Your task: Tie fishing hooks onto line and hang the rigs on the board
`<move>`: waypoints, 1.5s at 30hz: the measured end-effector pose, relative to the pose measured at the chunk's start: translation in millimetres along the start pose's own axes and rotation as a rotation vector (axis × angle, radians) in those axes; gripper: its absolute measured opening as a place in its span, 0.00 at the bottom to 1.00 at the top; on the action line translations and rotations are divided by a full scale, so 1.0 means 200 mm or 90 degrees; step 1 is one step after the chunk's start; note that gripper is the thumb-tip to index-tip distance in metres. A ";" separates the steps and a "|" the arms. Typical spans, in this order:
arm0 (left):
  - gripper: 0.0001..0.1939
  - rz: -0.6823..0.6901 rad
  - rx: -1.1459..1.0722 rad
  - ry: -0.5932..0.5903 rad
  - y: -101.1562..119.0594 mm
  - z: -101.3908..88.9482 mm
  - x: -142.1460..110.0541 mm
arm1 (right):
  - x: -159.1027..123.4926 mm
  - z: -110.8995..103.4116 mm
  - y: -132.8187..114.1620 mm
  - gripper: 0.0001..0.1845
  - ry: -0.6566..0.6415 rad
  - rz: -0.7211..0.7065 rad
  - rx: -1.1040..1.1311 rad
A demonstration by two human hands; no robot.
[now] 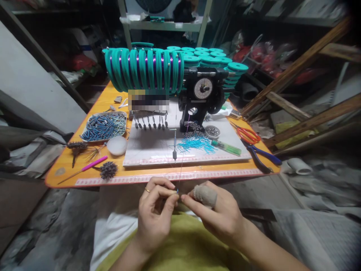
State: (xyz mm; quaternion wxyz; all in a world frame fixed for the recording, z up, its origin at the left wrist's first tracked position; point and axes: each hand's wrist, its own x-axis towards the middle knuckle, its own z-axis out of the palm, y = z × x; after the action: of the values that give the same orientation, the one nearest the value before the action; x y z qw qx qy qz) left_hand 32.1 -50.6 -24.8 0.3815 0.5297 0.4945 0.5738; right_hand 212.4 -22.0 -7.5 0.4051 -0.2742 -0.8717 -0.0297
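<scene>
My left hand (156, 210) and my right hand (214, 212) meet just below the near edge of the orange table (93, 178), over my lap. Both pinch a thin thread (180, 165) that runs up to the black winding machine (201, 98); a tiny blue bead shows at the left fingertips. My right thumb wears a cloth wrap (205, 195). A ring is on a left finger. On the white board (152, 150) lies a pile of turquoise pins (197, 143). A small metal weight (174, 148) hangs on the thread.
Teal spools (146, 67) stack behind the machine. A tray of blue beads (104, 126), a white disc (117, 145), a pink-handled tool (87, 166) and a dark burr (108, 170) lie left. Red scissors (248, 134), blue pliers (262, 154) and a green lighter (227, 147) lie right. Wooden beams lean at right.
</scene>
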 end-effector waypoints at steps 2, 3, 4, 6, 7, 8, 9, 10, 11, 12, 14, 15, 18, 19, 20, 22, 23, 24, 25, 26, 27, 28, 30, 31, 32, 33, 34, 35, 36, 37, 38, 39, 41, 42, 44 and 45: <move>0.06 0.079 0.076 -0.008 0.00 -0.01 0.00 | 0.01 -0.02 0.01 0.20 -0.019 -0.017 -0.014; 0.05 0.119 0.108 -0.009 0.00 -0.02 0.01 | 0.02 -0.03 0.02 0.21 -0.025 -0.022 -0.017; 0.05 0.154 0.134 -0.008 0.00 -0.02 0.01 | 0.02 -0.04 0.02 0.21 -0.027 -0.026 -0.020; 0.05 0.201 0.163 -0.006 0.01 -0.03 0.02 | 0.02 -0.04 0.03 0.22 -0.028 -0.029 -0.023; 0.05 0.205 0.163 -0.004 0.01 -0.03 0.02 | 0.02 -0.04 0.03 0.22 -0.029 -0.031 -0.024; 0.05 0.190 0.150 -0.005 0.02 -0.03 0.02 | 0.02 -0.05 0.03 0.23 -0.031 -0.034 -0.027; 0.05 0.153 0.124 -0.010 0.02 -0.03 0.02 | 0.02 -0.05 0.03 0.24 -0.031 -0.036 -0.029; 0.06 0.093 0.081 -0.021 0.02 -0.03 0.03 | 0.02 -0.05 0.04 0.24 -0.029 -0.036 -0.032; 0.08 0.014 0.023 -0.041 0.03 -0.02 0.03 | 0.01 -0.05 0.04 0.24 -0.027 -0.039 -0.038; 0.11 -0.077 -0.051 -0.069 0.03 -0.01 0.03 | 0.01 -0.06 0.05 0.24 -0.027 -0.047 -0.050; 0.15 -0.257 -0.226 -0.130 0.04 0.01 0.05 | 0.00 -0.07 0.07 0.24 -0.031 -0.076 -0.087; 0.16 -0.329 -0.310 -0.154 0.04 0.02 0.05 | 0.00 -0.08 0.08 0.25 -0.034 -0.095 -0.108; 0.16 -0.467 -0.476 -0.194 0.06 0.06 0.08 | 0.00 -0.09 0.12 0.24 -0.042 -0.141 -0.153; 0.15 -0.499 -0.505 -0.204 0.07 0.07 0.08 | 0.00 -0.09 0.14 0.24 -0.045 -0.150 -0.162; 0.13 -0.530 -0.529 -0.213 0.07 0.07 0.09 | 0.00 -0.09 0.15 0.24 -0.049 -0.159 -0.169; 0.11 -0.587 -0.577 -0.223 0.07 0.07 0.09 | 0.01 -0.08 0.16 0.24 -0.061 -0.172 -0.178; 0.10 -0.611 -0.598 -0.225 0.06 0.07 0.09 | 0.02 -0.08 0.16 0.24 -0.069 -0.174 -0.180; 0.09 -0.630 -0.614 -0.225 0.05 0.06 0.09 | 0.02 -0.08 0.16 0.23 -0.077 -0.173 -0.179; 0.09 -0.644 -0.626 -0.223 0.05 0.05 0.08 | 0.03 -0.08 0.16 0.22 -0.087 -0.173 -0.177; 0.10 -0.652 -0.634 -0.220 0.05 0.05 0.08 | 0.03 -0.08 0.15 0.21 -0.099 -0.172 -0.168; 0.10 -0.654 -0.638 -0.218 0.04 0.04 0.08 | 0.03 -0.08 0.14 0.20 -0.111 -0.166 -0.150; 0.10 -0.650 -0.640 -0.218 0.05 0.03 0.08 | 0.04 -0.09 0.13 0.19 -0.121 -0.152 -0.126; 0.10 -0.627 -0.632 -0.225 0.06 0.02 0.08 | 0.05 -0.11 0.11 0.18 -0.129 -0.125 -0.077; 0.11 -0.610 -0.618 -0.228 0.07 0.01 0.08 | 0.06 -0.12 0.10 0.17 -0.127 -0.120 -0.063; 0.11 -0.587 -0.596 -0.228 0.07 0.01 0.08 | 0.07 -0.14 0.09 0.17 -0.122 -0.123 -0.061; 0.12 -0.552 -0.563 -0.225 0.08 0.00 0.08 | 0.08 -0.15 0.09 0.17 -0.117 -0.135 -0.066; 0.13 -0.505 -0.511 -0.218 0.09 0.00 0.08 | 0.09 -0.16 0.09 0.18 -0.112 -0.146 -0.073; 0.14 -0.442 -0.435 -0.202 0.10 -0.01 0.08 | 0.09 -0.16 0.09 0.18 -0.106 -0.153 -0.077; 0.14 -0.358 -0.333 -0.179 0.11 -0.01 0.07 | 0.10 -0.16 0.08 0.19 -0.098 -0.154 -0.078; 0.13 -0.252 -0.211 -0.148 0.12 -0.02 0.07 | 0.11 -0.16 0.08 0.20 -0.085 -0.150 -0.074; 0.11 -0.129 -0.078 -0.115 0.13 -0.03 0.06 | 0.11 -0.15 0.08 0.20 -0.069 -0.140 -0.065; 0.08 -0.003 0.052 -0.082 0.13 -0.04 0.06 | 0.11 -0.14 0.07 0.19 -0.055 -0.131 -0.048; 0.06 0.217 0.255 -0.042 0.14 -0.06 0.05 | 0.13 -0.10 0.05 0.15 -0.042 -0.073 0.006; 0.07 0.293 0.321 -0.037 0.15 -0.07 0.04 | 0.14 -0.08 0.04 0.12 -0.047 -0.032 0.035; 0.08 0.375 0.399 -0.035 0.15 -0.09 0.04 | 0.17 -0.03 0.03 0.08 -0.077 0.020 0.087; 0.08 0.397 0.421 -0.032 0.15 -0.10 0.04 | 0.19 -0.01 0.03 0.08 -0.088 0.012 0.107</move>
State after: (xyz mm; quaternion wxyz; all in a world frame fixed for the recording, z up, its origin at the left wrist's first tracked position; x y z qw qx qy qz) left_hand 14.8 -53.1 7.6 0.0131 0.7604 0.4588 0.4595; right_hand 197.5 -1.0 20.3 0.3657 -0.2491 -0.8943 0.0666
